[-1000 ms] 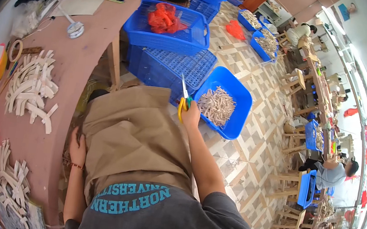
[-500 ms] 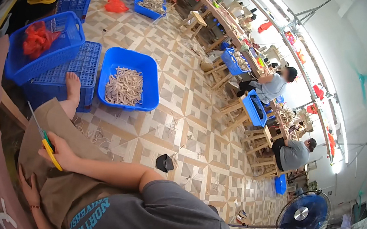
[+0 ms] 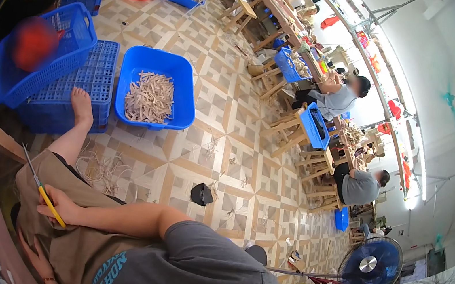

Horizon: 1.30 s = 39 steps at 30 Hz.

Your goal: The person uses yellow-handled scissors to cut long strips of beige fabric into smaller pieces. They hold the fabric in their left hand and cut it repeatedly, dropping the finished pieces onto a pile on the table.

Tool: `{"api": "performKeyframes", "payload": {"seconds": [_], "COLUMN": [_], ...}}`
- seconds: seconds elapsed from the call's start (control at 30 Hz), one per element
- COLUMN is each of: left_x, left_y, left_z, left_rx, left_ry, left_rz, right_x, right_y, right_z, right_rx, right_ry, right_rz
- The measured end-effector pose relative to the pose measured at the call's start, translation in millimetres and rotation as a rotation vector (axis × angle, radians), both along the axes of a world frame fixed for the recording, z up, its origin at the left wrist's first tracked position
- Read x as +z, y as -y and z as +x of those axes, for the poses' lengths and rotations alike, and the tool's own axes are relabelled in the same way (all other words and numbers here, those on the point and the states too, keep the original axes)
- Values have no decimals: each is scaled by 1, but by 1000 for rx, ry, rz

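My right hand (image 3: 62, 207) is closed around the yellow handle of slim scissors (image 3: 34, 174). Their long metal blades point up and left over my lap, beside the brown table edge. Brown cloth (image 3: 78, 231), which looks like my shorts, lies under both hands. Lower down, my left hand (image 3: 35, 257) rests with fingers stretched out on the cloth at my thigh, holding nothing that I can see. A thin red band circles that wrist.
My bare foot rests on an upturned blue crate (image 3: 97, 74). Beside it stands a blue tub (image 3: 184, 115) of pale strips. A tilted blue basket (image 3: 82, 34) holds something red, blurred. A black object (image 3: 202, 194) and scraps lie on the floor; a fan (image 3: 370, 266) stands lower right. People sit at benches.
The whole view has shifted, so the tub and crates sit a little higher and further left. The scissors stay in my right hand, their blades now lower in the picture.
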<state>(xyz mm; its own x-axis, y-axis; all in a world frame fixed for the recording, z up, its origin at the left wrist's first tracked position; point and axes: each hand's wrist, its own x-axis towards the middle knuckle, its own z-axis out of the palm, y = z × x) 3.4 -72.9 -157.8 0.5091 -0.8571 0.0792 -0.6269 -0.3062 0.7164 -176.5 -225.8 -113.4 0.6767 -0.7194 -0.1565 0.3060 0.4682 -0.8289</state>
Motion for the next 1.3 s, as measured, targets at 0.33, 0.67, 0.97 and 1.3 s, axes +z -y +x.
{"api": "performKeyframes", "payload": {"seconds": [0.33,0.67,0.97,1.3], "left_x": [-11,4,-25,-24], "left_y": [0,-4,-10,-12], "left_z": [5,1,11,9], "left_rx": [2,-31,51,60], "left_ry": [66,96,67,15], "left_rz": [43,19,72,3], "right_x": [-5,-9,-8,-10], "right_y": [3,2,2,3], "right_z": [-1,2,0,5], "right_rx": [-42,-32,-30,-45], "right_ry": [-1,7,25,15], "right_rz": [39,33,2,19]}}
